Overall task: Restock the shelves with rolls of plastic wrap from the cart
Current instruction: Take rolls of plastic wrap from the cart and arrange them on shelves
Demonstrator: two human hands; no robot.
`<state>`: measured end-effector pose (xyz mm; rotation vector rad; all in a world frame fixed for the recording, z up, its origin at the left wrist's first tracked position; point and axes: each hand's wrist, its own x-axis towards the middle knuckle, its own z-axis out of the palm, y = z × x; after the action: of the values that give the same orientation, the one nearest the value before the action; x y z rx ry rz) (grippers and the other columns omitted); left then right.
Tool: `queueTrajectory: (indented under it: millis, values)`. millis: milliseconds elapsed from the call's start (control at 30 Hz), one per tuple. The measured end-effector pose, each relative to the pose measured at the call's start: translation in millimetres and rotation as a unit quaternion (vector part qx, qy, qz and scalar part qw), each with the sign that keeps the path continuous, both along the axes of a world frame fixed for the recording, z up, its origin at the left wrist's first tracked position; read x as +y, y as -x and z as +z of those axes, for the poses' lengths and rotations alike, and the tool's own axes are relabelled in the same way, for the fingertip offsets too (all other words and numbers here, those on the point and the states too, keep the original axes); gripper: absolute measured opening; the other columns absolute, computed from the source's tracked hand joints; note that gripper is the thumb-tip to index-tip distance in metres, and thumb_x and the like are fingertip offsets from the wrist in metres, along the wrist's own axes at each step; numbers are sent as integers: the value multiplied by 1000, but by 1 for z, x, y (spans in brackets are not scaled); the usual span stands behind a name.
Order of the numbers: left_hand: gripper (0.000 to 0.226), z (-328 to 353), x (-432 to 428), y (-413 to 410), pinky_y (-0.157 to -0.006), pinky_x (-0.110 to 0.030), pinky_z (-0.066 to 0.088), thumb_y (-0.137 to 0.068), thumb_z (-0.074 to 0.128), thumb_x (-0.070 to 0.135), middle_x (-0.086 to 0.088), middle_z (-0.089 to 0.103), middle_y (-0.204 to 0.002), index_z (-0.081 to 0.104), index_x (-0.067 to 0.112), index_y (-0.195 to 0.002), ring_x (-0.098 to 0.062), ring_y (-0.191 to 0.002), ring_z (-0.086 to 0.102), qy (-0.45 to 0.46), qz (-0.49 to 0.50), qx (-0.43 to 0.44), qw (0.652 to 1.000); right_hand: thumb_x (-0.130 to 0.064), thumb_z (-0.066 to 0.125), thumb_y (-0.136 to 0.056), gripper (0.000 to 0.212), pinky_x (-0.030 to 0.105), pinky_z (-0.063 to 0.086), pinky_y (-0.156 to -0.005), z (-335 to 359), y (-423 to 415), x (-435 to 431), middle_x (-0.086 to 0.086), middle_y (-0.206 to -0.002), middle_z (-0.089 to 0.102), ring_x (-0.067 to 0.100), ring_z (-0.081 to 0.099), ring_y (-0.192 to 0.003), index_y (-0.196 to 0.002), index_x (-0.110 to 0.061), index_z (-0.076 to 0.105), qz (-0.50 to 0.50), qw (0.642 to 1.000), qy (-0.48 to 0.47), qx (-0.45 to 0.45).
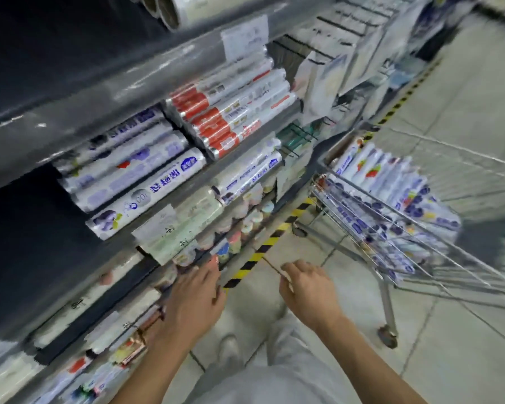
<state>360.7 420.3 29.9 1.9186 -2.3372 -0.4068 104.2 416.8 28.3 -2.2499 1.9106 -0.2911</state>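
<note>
Several white-and-purple rolls of plastic wrap [391,199] lie in the wire cart [464,176] at the right. More of the same rolls [134,176] are stacked on the middle shelf [169,199] at the left, beside red-labelled rolls [225,118]. My left hand [198,298] hovers low by the lower shelf edge, fingers straight, holding nothing. My right hand [306,290] hangs over the floor between shelf and cart, fingers loosely curled and empty. The view is motion-blurred.
A yellow-and-black stripe [274,237] runs along the floor at the shelf base. Small cups and packets [239,223] fill the lower shelves. Hanging packets [347,53] crowd the far shelving. Large rolls [172,10] sit on the top shelf. Tiled floor lies right of the cart.
</note>
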Motion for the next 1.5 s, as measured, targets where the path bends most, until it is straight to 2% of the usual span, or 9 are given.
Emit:
queueTrajectory:
  millis: [67, 167, 267, 367, 567, 767, 867, 1000, 1500]
  values:
    - [20, 1, 0, 25, -66, -36, 52, -87, 57, 30, 1, 69, -94, 69, 20, -99, -23, -87, 67, 0, -53, 7, 999, -24, 67, -84, 14, 35, 54, -63, 0, 24, 24, 1, -84, 68, 28, 67, -74, -96, -17, 71, -41, 999, -5, 0]
    - [17, 4, -3, 67, -64, -36, 51, -76, 78, 19, 0, 70, -88, 69, 17, -91, -23, -78, 66, 12, -114, 29, 993, -18, 77, -79, 20, 35, 53, -64, -2, 58, 52, 0, -85, 68, 27, 66, -75, -98, -17, 73, -103, 994, -9, -17]
    - [14, 7, -11, 108, -66, -37, 52, -80, 71, 20, 5, 63, -81, 65, 20, -92, -21, -74, 61, -3, -154, 44, 987, -22, 65, -84, 14, 38, 54, -64, -6, 93, 72, 0, -85, 66, 27, 65, -77, -96, -18, 71, -163, 986, -15, -30]
    - [13, 9, -20, 149, -63, -35, 48, -81, 67, 23, 8, 59, -81, 64, 22, -94, -19, -72, 60, 2, -181, 41, 983, -31, 47, -90, 26, 39, 52, -63, -8, 127, 84, -2, -84, 65, 25, 64, -75, -93, -19, 70, -201, 979, -15, -41]
    - [11, 11, -32, 225, -64, -35, 48, -86, 67, 25, 9, 62, -85, 68, 22, -97, -18, -75, 64, -24, -207, 32, 978, -29, 53, -85, 19, 34, 52, -61, -7, 193, 85, -6, -83, 65, 21, 64, -74, -92, -23, 70, -250, 966, -26, -54]
    - [11, 7, -44, 273, -60, -35, 50, -85, 61, 28, 7, 63, -81, 68, 23, -91, -21, -70, 64, -21, -203, 13, 979, -32, 47, -90, 28, 41, 54, -74, -3, 259, 38, 1, -91, 69, 27, 66, -87, -98, -18, 70, -250, 963, -74, -62]
    - [24, 5, -55, 287, -60, -36, 51, -87, 45, 37, 6, 60, -80, 65, 24, -89, -22, -69, 62, -20, -206, 8, 978, -25, 61, -85, 15, 38, 55, -66, 3, 291, -2, 4, -85, 69, 30, 67, -79, -92, -15, 71, -245, 967, -51, -43]
    - [22, 2, -85, 311, -59, -35, 49, -85, 45, 39, 9, 58, -79, 63, 27, -89, -19, -71, 61, -21, -205, 14, 978, -23, 61, -88, 13, 37, 48, -59, 9, 331, -62, 5, -85, 68, 32, 65, -75, -91, -14, 70, -239, 970, -51, -15]
    - [20, -28, -315, 465, -68, -36, 50, -85, 47, 31, 4, 62, -81, 64, 22, -90, -19, -73, 58, -55, -354, 28, 933, -29, 55, -92, 23, 38, 52, -66, -21, 409, -178, 1, -93, 68, 28, 64, -81, -109, -20, 68, -335, 929, -155, -18]
